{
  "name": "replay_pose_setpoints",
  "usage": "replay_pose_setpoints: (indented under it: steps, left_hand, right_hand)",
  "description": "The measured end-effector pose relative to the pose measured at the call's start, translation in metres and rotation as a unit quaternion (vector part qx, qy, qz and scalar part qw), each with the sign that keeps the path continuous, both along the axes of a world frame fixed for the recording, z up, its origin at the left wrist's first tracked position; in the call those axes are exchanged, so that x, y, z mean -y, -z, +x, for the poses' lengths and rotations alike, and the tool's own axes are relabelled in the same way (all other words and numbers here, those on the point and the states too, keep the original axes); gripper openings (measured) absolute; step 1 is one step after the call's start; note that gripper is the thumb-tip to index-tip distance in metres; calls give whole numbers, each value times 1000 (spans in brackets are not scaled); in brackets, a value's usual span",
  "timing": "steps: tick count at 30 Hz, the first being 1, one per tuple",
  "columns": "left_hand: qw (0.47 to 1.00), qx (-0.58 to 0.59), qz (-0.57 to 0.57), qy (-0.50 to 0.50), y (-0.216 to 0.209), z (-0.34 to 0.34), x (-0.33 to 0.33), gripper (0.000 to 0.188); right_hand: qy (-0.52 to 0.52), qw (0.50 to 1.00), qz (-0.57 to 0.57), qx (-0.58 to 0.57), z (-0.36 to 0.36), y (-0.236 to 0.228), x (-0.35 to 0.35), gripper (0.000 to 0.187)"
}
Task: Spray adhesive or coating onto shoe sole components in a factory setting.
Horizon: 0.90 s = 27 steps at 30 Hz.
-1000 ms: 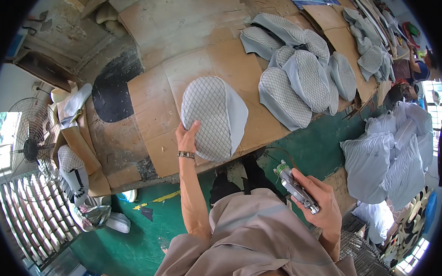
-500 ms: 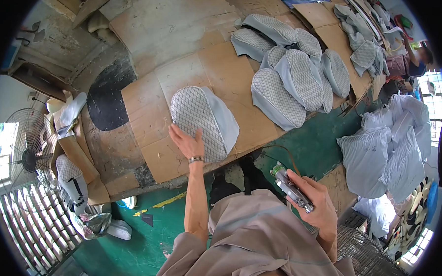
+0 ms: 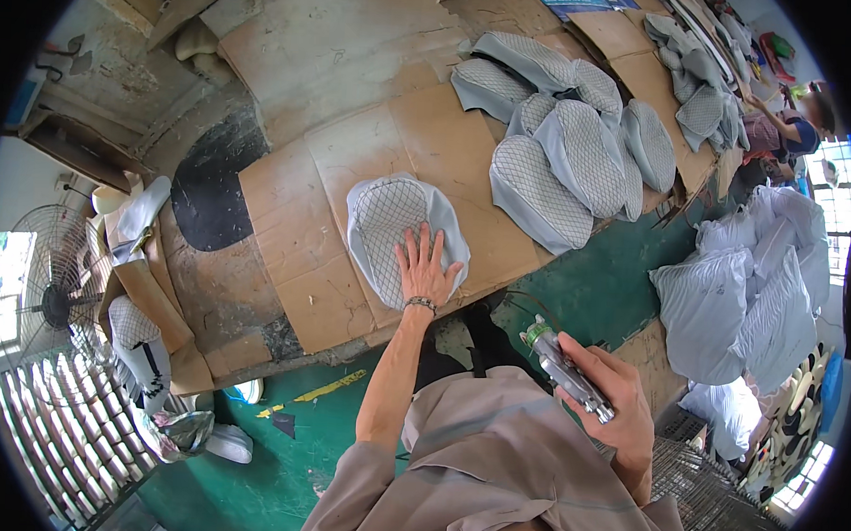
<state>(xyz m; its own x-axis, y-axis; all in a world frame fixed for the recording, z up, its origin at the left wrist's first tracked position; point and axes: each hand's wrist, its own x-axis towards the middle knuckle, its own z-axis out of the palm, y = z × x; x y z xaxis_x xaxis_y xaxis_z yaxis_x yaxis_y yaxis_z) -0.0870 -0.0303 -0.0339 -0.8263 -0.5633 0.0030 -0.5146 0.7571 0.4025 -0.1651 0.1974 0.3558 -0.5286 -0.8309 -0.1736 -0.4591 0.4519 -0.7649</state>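
My left hand (image 3: 427, 273) lies flat with spread fingers on a light grey quilted cover (image 3: 387, 212), which looks like a seat cover. Its diamond-stitched face is up, and plain grey edging shows around it. The cover rests on a cardboard sheet (image 3: 284, 250) on the workbench. Off the bench's near edge, in front of my body, my right hand (image 3: 619, 393) is closed around a silver spray gun (image 3: 573, 376) with a green collar. The gun points up and to the left.
Several similar quilted covers (image 3: 567, 172) are piled on the bench to the right, with more grey covers (image 3: 698, 107) beyond. White sacks (image 3: 739, 270) stand on the right. A person (image 3: 797, 125) works at the far right. At left are a fan (image 3: 56, 297) and an open carton (image 3: 149, 301).
My left hand has moved right, from the cover's lower left edge onto its face. The cover has turned and shifted slightly right. My right hand still holds the spray gun, slightly lower.
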Motion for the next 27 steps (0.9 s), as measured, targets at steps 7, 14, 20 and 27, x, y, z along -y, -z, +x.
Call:
replay_pose_setpoints:
  steps: [7, 14, 20, 27]
  left_hand:
    - [996, -81, 32, -1, 2, 15, 7, 74]
    - [993, -106, 48, 1, -19, 47, -13, 82]
    - [998, -34, 50, 12, -13, 69, -33, 99]
    - [999, -2, 27, 19, 0, 61, -33, 105]
  right_hand:
    - [-38, 999, 9, 2, 19, -24, 7, 88]
    - [-15, 1000, 13, -10, 50, -33, 5, 88]
    - [-20, 999, 36, 1, 69, -49, 9, 86]
    - [-50, 997, 41, -32, 85, -66, 12, 85]
